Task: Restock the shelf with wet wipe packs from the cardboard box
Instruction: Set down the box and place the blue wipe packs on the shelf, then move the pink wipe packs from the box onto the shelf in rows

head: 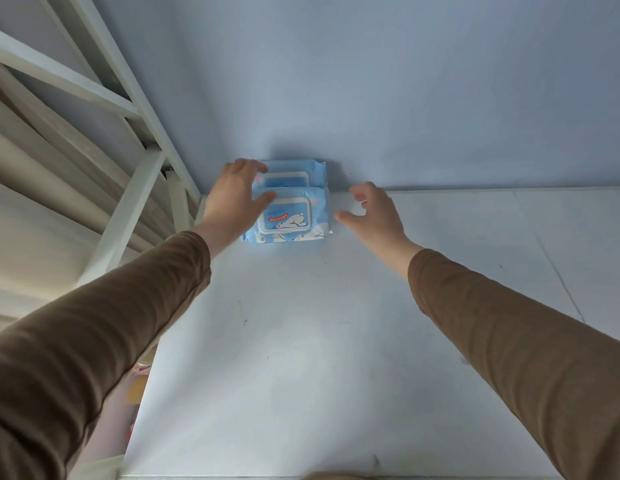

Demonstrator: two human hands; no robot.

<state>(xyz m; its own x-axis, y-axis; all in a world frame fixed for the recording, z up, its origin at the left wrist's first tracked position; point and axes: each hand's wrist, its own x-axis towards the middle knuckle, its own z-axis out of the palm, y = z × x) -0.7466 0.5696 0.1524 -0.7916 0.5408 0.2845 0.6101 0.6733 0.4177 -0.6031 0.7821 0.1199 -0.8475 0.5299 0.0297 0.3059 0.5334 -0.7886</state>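
Two blue wet wipe packs lie on the white shelf board at its back left, by the blue wall. The front pack shows a white lid with a polar bear label. The rear pack sits right behind it, against the wall. My left hand rests on the left side of both packs, fingers spread over their tops. My right hand hovers just right of the front pack, fingers loosely curled and empty, not touching it. The cardboard box is not in view.
A white metal shelf frame with diagonal bars rises at the left. Below the shelf's left edge some coloured items show blurred. The shelf board stretches wide to the right and toward me.
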